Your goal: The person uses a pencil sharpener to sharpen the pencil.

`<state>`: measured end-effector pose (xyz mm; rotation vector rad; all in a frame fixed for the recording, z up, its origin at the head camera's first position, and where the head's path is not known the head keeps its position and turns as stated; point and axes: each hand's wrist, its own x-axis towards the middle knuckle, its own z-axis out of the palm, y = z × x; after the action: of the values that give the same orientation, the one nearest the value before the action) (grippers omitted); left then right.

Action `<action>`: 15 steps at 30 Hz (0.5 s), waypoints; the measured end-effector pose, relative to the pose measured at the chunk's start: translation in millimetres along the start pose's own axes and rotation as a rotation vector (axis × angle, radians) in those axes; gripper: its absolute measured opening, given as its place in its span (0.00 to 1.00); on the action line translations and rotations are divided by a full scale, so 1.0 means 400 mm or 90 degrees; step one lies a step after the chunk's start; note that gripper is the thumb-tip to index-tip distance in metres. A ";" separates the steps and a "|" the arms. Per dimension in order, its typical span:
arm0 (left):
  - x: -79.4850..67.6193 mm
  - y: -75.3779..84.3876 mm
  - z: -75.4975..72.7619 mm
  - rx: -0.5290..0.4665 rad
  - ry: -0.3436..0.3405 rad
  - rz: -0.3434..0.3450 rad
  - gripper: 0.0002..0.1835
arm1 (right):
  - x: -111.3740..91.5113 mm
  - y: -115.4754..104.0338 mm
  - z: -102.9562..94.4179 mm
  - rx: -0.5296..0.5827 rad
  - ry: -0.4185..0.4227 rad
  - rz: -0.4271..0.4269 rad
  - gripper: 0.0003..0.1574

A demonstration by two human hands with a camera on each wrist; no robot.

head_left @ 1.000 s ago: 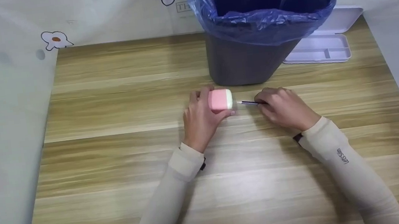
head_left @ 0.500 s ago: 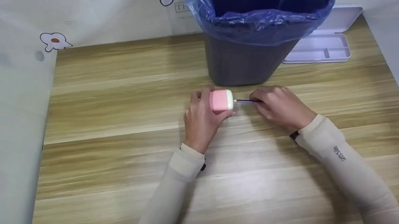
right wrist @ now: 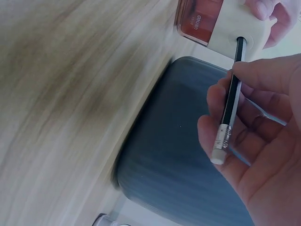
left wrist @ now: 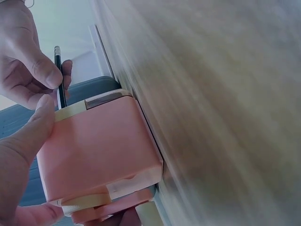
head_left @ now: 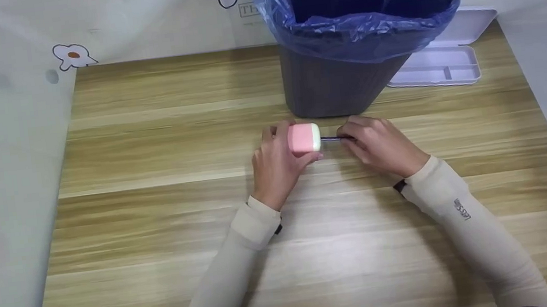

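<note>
A pink and cream pencil sharpener (head_left: 301, 138) stands on the wooden table, gripped by my left hand (head_left: 275, 168) with the thumb along its near side. In the left wrist view a crank handle (left wrist: 117, 205) shows at its back end. My right hand (head_left: 380, 144) pinches a dark striped pencil (right wrist: 231, 101) between thumb and fingers. The pencil's tip is hidden inside the hole in the sharpener's cream face (right wrist: 225, 35). Its white eraser end (right wrist: 219, 154) points back toward my right palm.
Just beyond my hands stands a grey bin (head_left: 332, 85) lined with a blue plastic bag (head_left: 358, 35). Partly behind it lies an open, pale lilac pencil case (head_left: 461, 59). Sheeting with a flower print (head_left: 160, 22) borders the table (head_left: 175, 288).
My right hand has moved left, and the pencil's pale sharpened tip has gone from just outside the sharpener into its hole. My left hand and the sharpener have barely moved.
</note>
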<state>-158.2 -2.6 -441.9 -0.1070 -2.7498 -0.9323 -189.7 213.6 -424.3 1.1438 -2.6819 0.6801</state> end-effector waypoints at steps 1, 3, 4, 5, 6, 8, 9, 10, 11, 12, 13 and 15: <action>0.000 0.000 0.000 -0.002 -0.001 -0.001 0.43 | 0.001 -0.001 0.000 0.001 0.000 -0.001 0.07; 0.000 -0.001 0.000 -0.002 -0.002 -0.002 0.42 | 0.003 -0.003 -0.001 0.007 -0.001 -0.003 0.07; 0.000 0.000 0.000 -0.003 -0.004 -0.003 0.42 | 0.004 -0.003 -0.002 0.012 -0.001 -0.004 0.07; 0.001 0.000 0.000 -0.004 -0.006 -0.004 0.42 | 0.006 -0.004 -0.002 0.011 -0.002 -0.005 0.07; 0.001 -0.001 0.000 -0.005 -0.007 -0.005 0.42 | 0.007 -0.004 -0.001 0.015 -0.002 -0.006 0.07; 0.001 -0.001 0.000 -0.005 -0.010 -0.006 0.42 | 0.010 -0.005 0.000 0.026 -0.003 -0.006 0.07; 0.001 0.000 -0.001 -0.005 -0.010 -0.006 0.43 | 0.011 -0.005 0.001 0.029 -0.003 -0.006 0.07; 0.001 0.000 -0.001 -0.004 -0.011 -0.006 0.43 | 0.011 -0.005 0.002 0.034 -0.003 -0.006 0.07; 0.001 0.001 -0.001 -0.003 -0.011 -0.005 0.43 | 0.012 -0.005 0.002 0.032 -0.003 -0.007 0.07; 0.001 0.001 -0.001 -0.001 -0.010 -0.004 0.43 | 0.012 -0.005 0.003 0.033 -0.002 -0.007 0.06; 0.001 0.001 -0.001 0.001 -0.010 -0.003 0.44 | 0.012 -0.005 0.005 0.036 -0.002 -0.006 0.06; 0.001 0.002 -0.001 0.004 -0.009 -0.003 0.44 | 0.011 -0.004 0.009 0.035 0.000 -0.007 0.06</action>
<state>-158.3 -2.3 -440.9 -0.1074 -2.7662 -0.9279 -191.6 208.2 -425.5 1.1697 -2.6715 0.7555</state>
